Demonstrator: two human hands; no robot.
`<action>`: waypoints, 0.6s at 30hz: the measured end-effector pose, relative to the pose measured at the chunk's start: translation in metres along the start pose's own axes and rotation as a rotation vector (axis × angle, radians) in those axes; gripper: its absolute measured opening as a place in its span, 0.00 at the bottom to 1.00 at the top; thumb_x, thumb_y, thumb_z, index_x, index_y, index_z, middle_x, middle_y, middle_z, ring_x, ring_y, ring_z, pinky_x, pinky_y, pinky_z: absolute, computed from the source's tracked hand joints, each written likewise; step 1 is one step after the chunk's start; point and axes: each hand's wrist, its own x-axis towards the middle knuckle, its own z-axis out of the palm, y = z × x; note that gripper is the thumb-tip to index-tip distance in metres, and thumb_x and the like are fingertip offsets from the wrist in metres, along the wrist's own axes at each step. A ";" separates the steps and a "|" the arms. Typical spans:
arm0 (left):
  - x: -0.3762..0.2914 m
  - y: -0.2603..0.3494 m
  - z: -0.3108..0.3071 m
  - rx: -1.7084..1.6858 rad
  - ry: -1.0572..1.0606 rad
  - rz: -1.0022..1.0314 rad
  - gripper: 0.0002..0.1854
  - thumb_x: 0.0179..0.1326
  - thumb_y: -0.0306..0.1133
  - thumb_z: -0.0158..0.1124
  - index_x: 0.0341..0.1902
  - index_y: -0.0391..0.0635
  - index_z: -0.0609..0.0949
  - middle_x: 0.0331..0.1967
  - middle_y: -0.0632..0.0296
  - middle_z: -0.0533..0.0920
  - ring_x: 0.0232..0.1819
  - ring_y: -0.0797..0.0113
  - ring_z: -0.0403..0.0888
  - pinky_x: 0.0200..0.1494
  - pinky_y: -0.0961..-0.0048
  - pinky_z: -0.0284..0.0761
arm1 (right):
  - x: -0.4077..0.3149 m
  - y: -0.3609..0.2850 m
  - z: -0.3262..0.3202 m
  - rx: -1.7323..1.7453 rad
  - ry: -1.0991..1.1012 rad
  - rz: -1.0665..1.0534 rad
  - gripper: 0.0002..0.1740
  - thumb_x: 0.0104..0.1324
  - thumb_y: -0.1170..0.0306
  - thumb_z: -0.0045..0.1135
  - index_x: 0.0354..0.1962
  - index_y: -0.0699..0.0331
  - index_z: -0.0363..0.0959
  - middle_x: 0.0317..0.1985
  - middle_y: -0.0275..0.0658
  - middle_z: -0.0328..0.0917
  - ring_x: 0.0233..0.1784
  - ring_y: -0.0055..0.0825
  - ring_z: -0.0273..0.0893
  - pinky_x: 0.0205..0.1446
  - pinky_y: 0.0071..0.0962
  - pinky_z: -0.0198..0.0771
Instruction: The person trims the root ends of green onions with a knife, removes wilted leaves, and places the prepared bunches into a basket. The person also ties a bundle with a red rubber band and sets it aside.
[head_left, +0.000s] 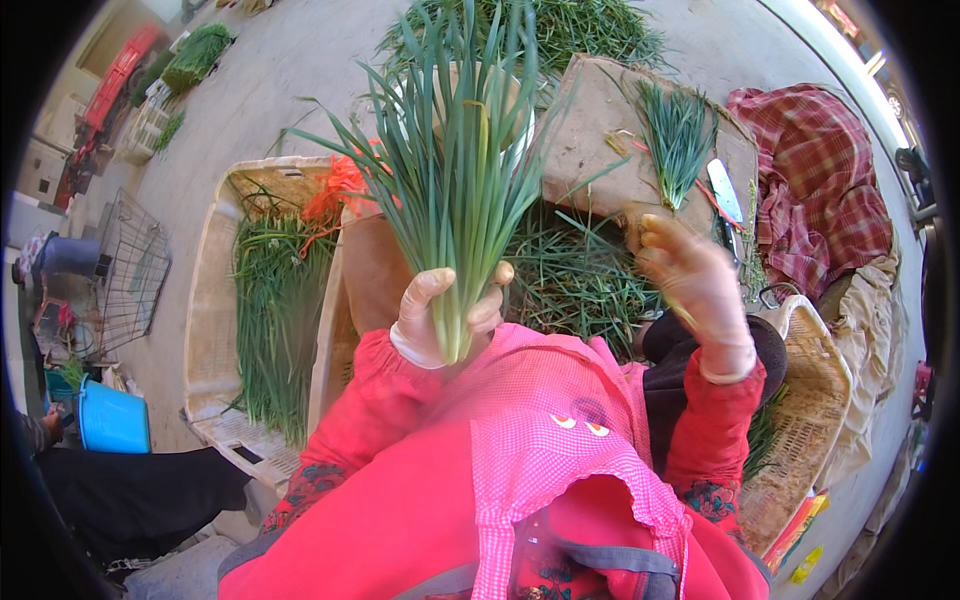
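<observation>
My left hand, in a pale thin glove, holds a bunch of long green leafy stalks by their white lower ends, leaves fanned upward. My right hand, also gloved and blurred, is raised to the right with its fingers bent; I cannot tell whether something thin lies in it. Just beyond it a smaller green bunch lies on a brown board, beside a knife with a black handle and red ties. Loose green leaves lie below the board, between my hands.
A plastic crate of green stalks stands at left with orange-red netting. Another crate is at lower right. Behind the held bunch is a white bucket. A plaid cloth lies at right; another person's dark-clad leg shows lower left.
</observation>
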 end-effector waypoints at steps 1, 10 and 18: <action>-0.001 0.000 0.000 0.006 -0.009 -0.009 0.32 0.53 0.51 0.60 0.52 0.36 0.71 0.44 0.60 0.75 0.24 0.77 0.67 0.27 0.80 0.61 | -0.004 0.006 -0.001 -0.669 -0.181 -0.046 0.20 0.57 0.70 0.63 0.47 0.68 0.75 0.30 0.45 0.80 0.29 0.28 0.78 0.37 0.26 0.71; -0.001 -0.013 0.009 0.116 0.045 -0.002 0.31 0.51 0.47 0.63 0.54 0.37 0.73 0.43 0.57 0.78 0.24 0.74 0.71 0.27 0.81 0.66 | 0.033 -0.061 0.014 0.474 0.129 -0.156 0.10 0.65 0.72 0.55 0.41 0.68 0.79 0.19 0.29 0.74 0.19 0.09 0.66 0.21 0.10 0.59; -0.005 -0.008 0.014 0.186 0.130 -0.085 0.29 0.52 0.48 0.61 0.51 0.36 0.75 0.30 0.61 0.77 0.22 0.75 0.68 0.25 0.81 0.62 | 0.049 -0.062 0.034 0.556 -0.127 0.000 0.09 0.62 0.70 0.59 0.33 0.68 0.80 0.19 0.31 0.76 0.16 0.11 0.64 0.19 0.14 0.59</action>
